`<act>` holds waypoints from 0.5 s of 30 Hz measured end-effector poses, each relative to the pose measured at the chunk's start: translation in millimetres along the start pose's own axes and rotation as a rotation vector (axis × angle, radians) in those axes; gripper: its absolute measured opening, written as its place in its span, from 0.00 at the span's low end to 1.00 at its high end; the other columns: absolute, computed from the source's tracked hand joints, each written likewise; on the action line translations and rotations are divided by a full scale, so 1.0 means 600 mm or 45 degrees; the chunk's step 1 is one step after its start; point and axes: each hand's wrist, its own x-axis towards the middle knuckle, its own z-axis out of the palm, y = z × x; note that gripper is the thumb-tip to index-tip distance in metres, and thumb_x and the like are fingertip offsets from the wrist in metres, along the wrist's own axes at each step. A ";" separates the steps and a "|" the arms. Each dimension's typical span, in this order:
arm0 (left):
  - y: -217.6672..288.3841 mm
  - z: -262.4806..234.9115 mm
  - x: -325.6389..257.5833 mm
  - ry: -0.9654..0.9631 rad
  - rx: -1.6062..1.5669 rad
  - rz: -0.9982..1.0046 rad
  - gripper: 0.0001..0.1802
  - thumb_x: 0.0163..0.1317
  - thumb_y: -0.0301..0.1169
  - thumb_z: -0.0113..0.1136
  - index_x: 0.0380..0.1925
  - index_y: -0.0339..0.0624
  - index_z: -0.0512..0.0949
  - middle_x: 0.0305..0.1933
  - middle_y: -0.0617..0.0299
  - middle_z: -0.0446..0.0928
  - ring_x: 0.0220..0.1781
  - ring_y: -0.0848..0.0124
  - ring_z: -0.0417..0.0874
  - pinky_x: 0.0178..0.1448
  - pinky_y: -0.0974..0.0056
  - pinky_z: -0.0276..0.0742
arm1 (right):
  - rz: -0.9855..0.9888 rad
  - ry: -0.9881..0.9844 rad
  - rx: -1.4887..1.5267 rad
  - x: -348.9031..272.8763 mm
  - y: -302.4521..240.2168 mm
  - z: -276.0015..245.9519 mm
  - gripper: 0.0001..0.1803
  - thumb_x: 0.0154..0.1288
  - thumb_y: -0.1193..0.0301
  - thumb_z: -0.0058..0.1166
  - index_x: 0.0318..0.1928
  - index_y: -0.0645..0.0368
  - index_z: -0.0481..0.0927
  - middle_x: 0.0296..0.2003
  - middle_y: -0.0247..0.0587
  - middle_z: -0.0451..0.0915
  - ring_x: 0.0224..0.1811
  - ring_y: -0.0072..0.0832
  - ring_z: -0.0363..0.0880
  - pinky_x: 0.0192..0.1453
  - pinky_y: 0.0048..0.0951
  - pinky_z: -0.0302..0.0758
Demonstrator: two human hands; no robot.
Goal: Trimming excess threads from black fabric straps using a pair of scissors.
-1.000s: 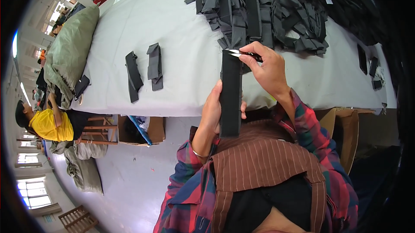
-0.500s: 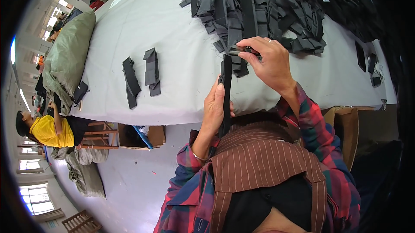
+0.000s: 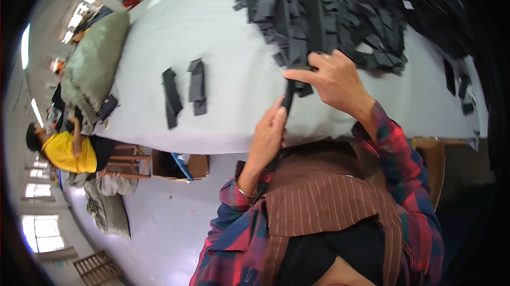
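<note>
A black fabric strip (image 3: 289,95) stands nearly upright in my left hand (image 3: 267,134), whose fingers and thumb are closed round it. My right hand (image 3: 338,83) is at the strip's upper end, its index finger stretched left across the tip. The other right fingers are curled, and whatever they hold is hidden and blurred. Just beyond both hands lies a large heap of dark folded fabric strips (image 3: 319,18) on the pale cloth-covered table (image 3: 234,95). To the left, two similar strips lie apart, one slanted (image 3: 170,97) and one straighter (image 3: 197,87).
A stuffed green sack (image 3: 98,63) leans at the table's left end, beside a person in a yellow top (image 3: 71,150). Black plastic (image 3: 425,15) and a few dark pieces (image 3: 450,76) lie on the right. A cardboard box (image 3: 199,166) stands below the table edge.
My right hand has gone from a pinch above the strip to a stretched index finger at its tip. The strip's top now leans slightly right. The view has shifted a little.
</note>
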 end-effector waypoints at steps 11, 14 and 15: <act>-0.020 -0.040 -0.018 0.021 0.640 0.382 0.19 0.68 0.39 0.49 0.57 0.51 0.73 0.26 0.56 0.66 0.29 0.65 0.68 0.38 0.63 0.67 | -0.125 -0.248 0.223 -0.008 -0.010 0.005 0.21 0.52 0.78 0.49 0.43 0.40 0.83 0.20 0.33 0.66 0.23 0.31 0.69 0.31 0.32 0.60; -0.009 -0.049 -0.024 -0.007 0.664 0.357 0.19 0.67 0.38 0.50 0.56 0.50 0.74 0.27 0.49 0.68 0.32 0.56 0.70 0.40 0.58 0.68 | -0.114 -0.257 0.238 -0.008 -0.015 0.009 0.21 0.52 0.78 0.49 0.45 0.40 0.83 0.20 0.32 0.67 0.23 0.30 0.69 0.31 0.32 0.60; -0.007 -0.051 -0.024 -0.006 0.666 0.363 0.19 0.67 0.38 0.50 0.56 0.50 0.74 0.27 0.49 0.68 0.32 0.56 0.70 0.40 0.58 0.68 | -0.112 -0.274 0.232 -0.008 -0.016 0.009 0.22 0.52 0.78 0.49 0.45 0.40 0.83 0.20 0.33 0.66 0.24 0.30 0.69 0.31 0.31 0.60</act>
